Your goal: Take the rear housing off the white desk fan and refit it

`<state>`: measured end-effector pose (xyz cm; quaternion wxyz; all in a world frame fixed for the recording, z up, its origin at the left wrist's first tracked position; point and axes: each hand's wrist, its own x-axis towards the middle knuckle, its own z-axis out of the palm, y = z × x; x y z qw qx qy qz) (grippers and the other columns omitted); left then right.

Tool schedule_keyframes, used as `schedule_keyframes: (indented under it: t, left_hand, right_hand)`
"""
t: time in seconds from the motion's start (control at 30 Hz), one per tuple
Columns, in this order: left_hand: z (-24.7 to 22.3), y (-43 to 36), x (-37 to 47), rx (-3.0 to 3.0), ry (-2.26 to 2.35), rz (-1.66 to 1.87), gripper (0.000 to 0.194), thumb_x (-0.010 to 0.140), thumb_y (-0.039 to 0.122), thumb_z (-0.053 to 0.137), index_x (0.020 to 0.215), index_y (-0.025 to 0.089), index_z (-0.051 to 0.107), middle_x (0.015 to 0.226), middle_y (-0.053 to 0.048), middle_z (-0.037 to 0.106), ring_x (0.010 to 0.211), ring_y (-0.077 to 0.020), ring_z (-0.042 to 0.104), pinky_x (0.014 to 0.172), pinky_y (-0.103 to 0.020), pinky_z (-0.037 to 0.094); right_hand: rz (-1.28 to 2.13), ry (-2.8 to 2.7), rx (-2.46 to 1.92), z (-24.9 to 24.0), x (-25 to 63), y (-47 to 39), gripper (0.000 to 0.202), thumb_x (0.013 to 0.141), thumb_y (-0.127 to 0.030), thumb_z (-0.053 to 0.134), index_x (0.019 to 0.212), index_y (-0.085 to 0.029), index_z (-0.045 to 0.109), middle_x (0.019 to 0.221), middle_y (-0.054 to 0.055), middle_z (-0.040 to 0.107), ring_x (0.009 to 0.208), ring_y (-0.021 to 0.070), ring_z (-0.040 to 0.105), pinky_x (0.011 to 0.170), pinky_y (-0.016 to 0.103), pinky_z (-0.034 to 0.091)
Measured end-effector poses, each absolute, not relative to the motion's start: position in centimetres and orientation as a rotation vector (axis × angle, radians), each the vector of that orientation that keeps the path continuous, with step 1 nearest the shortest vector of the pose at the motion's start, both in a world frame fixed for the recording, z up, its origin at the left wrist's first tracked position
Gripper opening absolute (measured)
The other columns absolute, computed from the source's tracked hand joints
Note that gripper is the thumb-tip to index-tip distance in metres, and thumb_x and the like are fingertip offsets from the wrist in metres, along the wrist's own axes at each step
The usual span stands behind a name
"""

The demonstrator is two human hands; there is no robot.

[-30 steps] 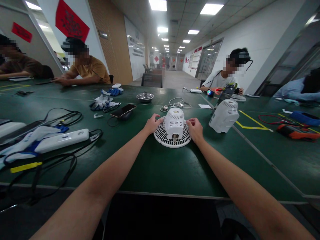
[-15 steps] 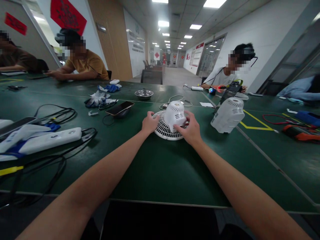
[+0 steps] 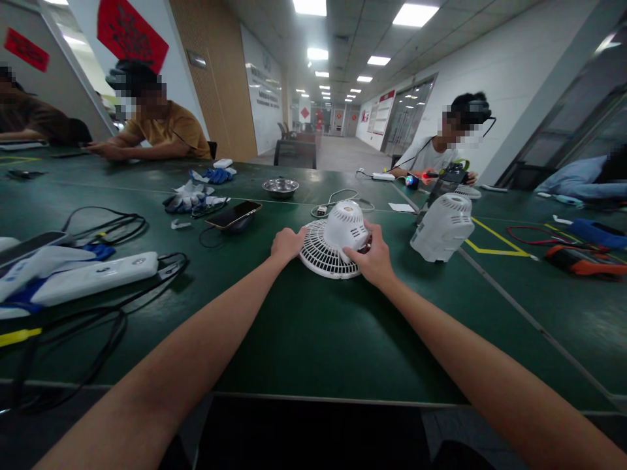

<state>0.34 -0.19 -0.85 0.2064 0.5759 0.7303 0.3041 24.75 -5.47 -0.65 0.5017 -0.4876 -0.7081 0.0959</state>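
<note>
A round white fan grille [image 3: 321, 254] lies on the green table, with a white domed motor housing [image 3: 343, 225] on top of it. My right hand [image 3: 376, 258] is closed round the right side of the housing, thumb in front. At the grille's left edge, my left hand [image 3: 289, 245] grips the rim with its fingers pressed together. A cable with a plug [image 3: 321, 211] lies just behind the grille. To the right stands a white plastic casing [image 3: 443, 228].
A metal bowl [image 3: 281, 188], a phone [image 3: 235, 214] and gloves [image 3: 189, 199] are beyond my left hand. Power strips [image 3: 102, 277] and black cables lie at left. An orange meter [image 3: 582, 261] is at right. People sit across the table.
My left hand has shifted slightly left and its fingers look more closed at the rim. The housing looks a little more upright. The whole view has shifted slightly.
</note>
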Motion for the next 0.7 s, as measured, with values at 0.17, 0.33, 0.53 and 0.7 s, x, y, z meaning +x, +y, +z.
schedule_keyframes:
  t: [0.17, 0.33, 0.53, 0.7]
  left_hand:
    - [-0.9, -0.1, -0.4, 1.735, 1.939, 0.789, 0.060, 0.095, 0.062, 0.038, 0.060, 0.020, 0.062, 0.063, -0.011, 0.069, 0.062, -0.0236, 0.067, 0.065, -0.033, 0.045]
    - [-1.0, -0.2, -0.8, 1.796, 1.872, 0.782, 0.062, 0.095, 0.065, 0.037, 0.054, 0.022, 0.056, 0.059, -0.008, 0.065, 0.053, -0.0196, 0.061, 0.061, -0.031, 0.044]
    - [-1.2, -0.1, -0.6, 1.848, 1.879, 0.772, 0.063, 0.095, 0.066, 0.036, 0.053, 0.023, 0.052, 0.060, -0.008, 0.064, 0.054, -0.0198, 0.059, 0.059, -0.031, 0.043]
    - [-1.4, 0.1, -0.8, 1.862, 1.883, 0.790, 0.065, 0.095, 0.067, 0.035, 0.052, 0.023, 0.053, 0.061, -0.009, 0.065, 0.058, -0.0220, 0.062, 0.065, -0.033, 0.045]
  right_hand:
    - [0.340, -1.694, -1.147, -1.2, 25.6, -5.1, 0.078, 0.072, -0.048, 0.082, 0.138, -0.025, 0.048, 0.114, 0.009, 0.065, 0.095, 0.0281, 0.064, 0.083, 0.049, 0.057]
    - [0.285, -1.734, -1.202, -1.2, 26.1, -5.0, 0.081, 0.076, -0.046, 0.077, 0.144, -0.023, 0.042, 0.116, 0.012, 0.064, 0.098, 0.0294, 0.064, 0.089, 0.051, 0.056]
    - [0.294, -1.846, -1.188, -1.0, 27.2, -5.0, 0.097, 0.070, -0.049, 0.082, 0.149, -0.022, 0.033, 0.144, 0.018, 0.052, 0.121, 0.0347, 0.059, 0.101, 0.055, 0.051]
    - [0.295, -1.857, -1.188, -0.8, 27.5, -4.9, 0.098, 0.070, -0.049, 0.081, 0.151, -0.021, 0.031, 0.137, 0.017, 0.057, 0.111, 0.0317, 0.063, 0.091, 0.049, 0.055]
